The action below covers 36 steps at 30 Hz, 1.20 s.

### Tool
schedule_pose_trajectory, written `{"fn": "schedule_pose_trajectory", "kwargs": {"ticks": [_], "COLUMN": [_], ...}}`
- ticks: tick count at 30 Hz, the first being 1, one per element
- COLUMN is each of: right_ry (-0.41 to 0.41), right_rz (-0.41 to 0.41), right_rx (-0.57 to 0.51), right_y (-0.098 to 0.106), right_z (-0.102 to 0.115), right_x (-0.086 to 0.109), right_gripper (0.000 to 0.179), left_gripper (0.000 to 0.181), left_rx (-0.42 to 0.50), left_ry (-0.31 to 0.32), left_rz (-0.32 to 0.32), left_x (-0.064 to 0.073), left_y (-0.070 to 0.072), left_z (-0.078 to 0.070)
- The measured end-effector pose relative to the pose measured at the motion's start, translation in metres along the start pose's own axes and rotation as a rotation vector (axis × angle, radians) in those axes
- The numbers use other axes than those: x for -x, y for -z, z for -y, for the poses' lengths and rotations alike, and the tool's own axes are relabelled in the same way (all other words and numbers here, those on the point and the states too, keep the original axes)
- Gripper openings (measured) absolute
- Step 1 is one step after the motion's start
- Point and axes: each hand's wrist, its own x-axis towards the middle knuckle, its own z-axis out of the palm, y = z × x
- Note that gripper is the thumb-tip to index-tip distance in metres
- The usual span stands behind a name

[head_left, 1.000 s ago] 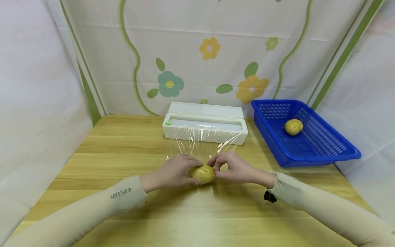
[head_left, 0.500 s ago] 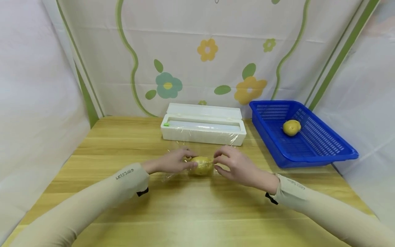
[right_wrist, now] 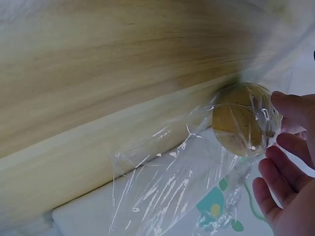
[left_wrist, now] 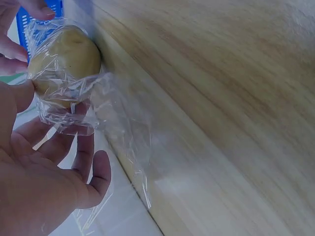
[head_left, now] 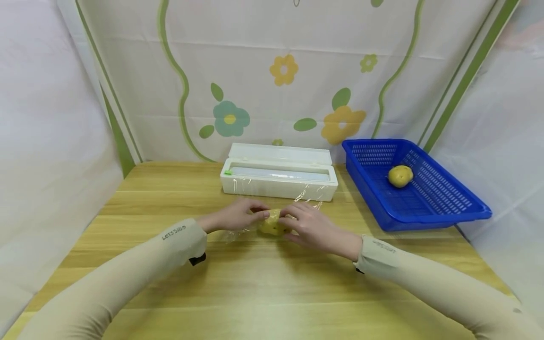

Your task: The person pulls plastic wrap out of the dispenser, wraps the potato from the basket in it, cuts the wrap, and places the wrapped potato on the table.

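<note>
A yellow potato [head_left: 272,226] sits on the table between both hands, wrapped in clear cling film [left_wrist: 56,78]. My left hand [head_left: 238,216] holds its left end, thumb against the wrapped side and fingers bent by loose film. At the other end, my right hand [head_left: 312,227] grips the potato through the film with thumb and fingertips. In the right wrist view, a wrinkled sheet of film [right_wrist: 167,182] stretches from the potato toward the white dispenser box [head_left: 278,189]. The fingers partly hide the potato's ends in the head view.
The dispenser's lid [head_left: 280,153] stands raised behind its roll, and a green slider [head_left: 228,173] sits at its left. A blue basket [head_left: 369,200] at the right contains another potato [head_left: 400,176]. Behind the wooden table [head_left: 263,293] hangs a flowered curtain [head_left: 255,71].
The potato has shifted away from the body, toward the box. Both hands moved with it; my right hand came off its end half a second ago and is back against it now.
</note>
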Motion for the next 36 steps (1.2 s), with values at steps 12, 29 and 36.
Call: {"fn": "schedule_pose_trajectory", "kwargs": {"ticks": [12,29,36], "right_ry": [-0.205,-0.427,-0.484], "right_rz": [0.025,0.150,0.124], "right_rx": [-0.141,-0.167,-0.200], "right_y": [-0.008,-0.024,-0.029], "right_z": [-0.006,-0.016,-0.017], "right_x": [-0.002,-0.013,-0.013], "right_gripper": [0.055,0.075,0.069], "left_gripper": [0.035,0.029,0.042], "left_rx": [0.009,-0.410,-0.494], "left_ry": [0.040,-0.053,-0.072], "left_rz": [-0.025,-0.378,-0.330], "left_x": [0.001,0.017,0.020], "left_y": [0.002,-0.001,-0.014], "left_z": [-0.003,-0.023,-0.026]}}
